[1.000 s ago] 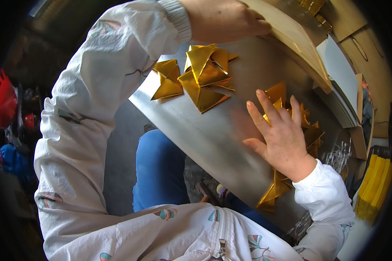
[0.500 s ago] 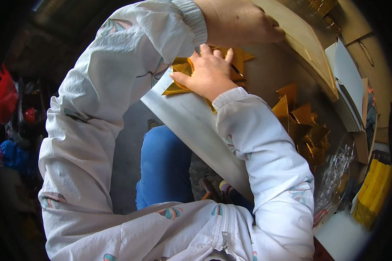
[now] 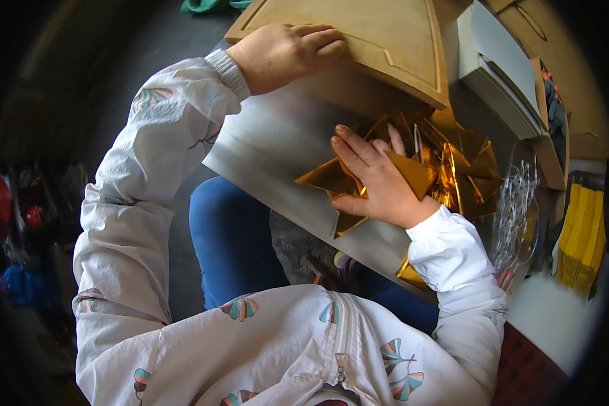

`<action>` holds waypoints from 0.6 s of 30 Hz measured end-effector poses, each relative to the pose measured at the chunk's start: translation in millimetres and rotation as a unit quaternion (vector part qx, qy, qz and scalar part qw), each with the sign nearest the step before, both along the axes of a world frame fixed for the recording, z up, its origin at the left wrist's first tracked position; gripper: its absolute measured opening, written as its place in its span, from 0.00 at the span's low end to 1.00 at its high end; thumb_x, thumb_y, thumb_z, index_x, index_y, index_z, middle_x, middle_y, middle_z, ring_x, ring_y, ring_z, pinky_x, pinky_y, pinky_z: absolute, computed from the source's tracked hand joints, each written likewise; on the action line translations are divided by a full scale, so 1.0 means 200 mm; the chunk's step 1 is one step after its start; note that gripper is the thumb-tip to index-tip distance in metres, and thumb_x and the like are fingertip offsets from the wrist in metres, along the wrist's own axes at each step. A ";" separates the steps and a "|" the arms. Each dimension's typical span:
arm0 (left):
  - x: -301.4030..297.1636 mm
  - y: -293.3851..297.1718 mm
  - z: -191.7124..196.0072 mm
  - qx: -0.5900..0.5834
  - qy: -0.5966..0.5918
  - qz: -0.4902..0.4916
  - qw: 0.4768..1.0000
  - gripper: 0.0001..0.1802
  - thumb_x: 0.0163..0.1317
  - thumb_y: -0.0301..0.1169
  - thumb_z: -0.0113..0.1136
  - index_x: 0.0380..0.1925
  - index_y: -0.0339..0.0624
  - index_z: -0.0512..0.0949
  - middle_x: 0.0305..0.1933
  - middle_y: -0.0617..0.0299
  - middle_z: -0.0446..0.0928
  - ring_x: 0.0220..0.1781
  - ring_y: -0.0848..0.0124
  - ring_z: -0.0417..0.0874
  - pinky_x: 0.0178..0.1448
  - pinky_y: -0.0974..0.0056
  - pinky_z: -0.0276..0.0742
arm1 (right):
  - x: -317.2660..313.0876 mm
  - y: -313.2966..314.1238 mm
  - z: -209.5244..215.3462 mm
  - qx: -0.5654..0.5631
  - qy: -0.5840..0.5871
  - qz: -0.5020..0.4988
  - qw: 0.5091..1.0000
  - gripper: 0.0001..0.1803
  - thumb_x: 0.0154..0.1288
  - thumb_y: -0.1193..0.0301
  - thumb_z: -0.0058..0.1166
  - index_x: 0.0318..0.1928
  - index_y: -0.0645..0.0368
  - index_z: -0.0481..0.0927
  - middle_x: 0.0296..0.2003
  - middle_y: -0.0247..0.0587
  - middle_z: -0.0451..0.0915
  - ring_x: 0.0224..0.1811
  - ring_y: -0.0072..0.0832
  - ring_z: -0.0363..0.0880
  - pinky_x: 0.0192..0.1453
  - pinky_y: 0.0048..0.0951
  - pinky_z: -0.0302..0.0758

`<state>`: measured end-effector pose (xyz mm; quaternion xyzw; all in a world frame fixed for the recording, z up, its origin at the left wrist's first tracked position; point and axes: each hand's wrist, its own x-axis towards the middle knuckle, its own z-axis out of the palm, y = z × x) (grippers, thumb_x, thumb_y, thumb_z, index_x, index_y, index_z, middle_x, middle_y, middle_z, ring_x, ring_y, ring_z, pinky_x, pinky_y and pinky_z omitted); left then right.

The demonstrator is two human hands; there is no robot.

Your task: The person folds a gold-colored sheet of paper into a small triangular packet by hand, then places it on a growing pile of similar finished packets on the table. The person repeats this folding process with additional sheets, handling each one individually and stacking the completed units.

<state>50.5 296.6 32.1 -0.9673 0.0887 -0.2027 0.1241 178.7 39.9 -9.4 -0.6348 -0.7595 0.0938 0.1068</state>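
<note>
The right hand point(image 3: 379, 183) lies spread, fingers loose, on a heap of folded gold foil paper pieces point(image 3: 446, 169) at the right of the grey metal bench point(image 3: 271, 142), seemingly gripping none. The left hand point(image 3: 284, 51) rests half-curled on the near edge of a tan wooden board point(image 3: 386, 34) lying farther off.

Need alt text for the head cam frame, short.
Seen from above, a person's right hand presses flat on a pile of folded gold foil paper pieces on a grey metal sheet. The left hand rests on the edge of a wooden board at the top. White patterned sleeves fill the lower frame.
</note>
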 end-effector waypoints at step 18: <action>0.02 -0.06 -0.21 0.011 0.072 0.030 0.997 0.19 0.60 0.28 0.57 0.51 0.35 0.74 0.57 0.49 0.76 0.58 0.55 0.79 0.57 0.59 0.80 | 0.17 -0.34 0.06 0.087 0.154 -0.053 0.983 0.24 0.60 0.71 0.62 0.58 0.59 0.79 0.61 0.46 0.76 0.62 0.40 0.75 0.72 0.56 0.59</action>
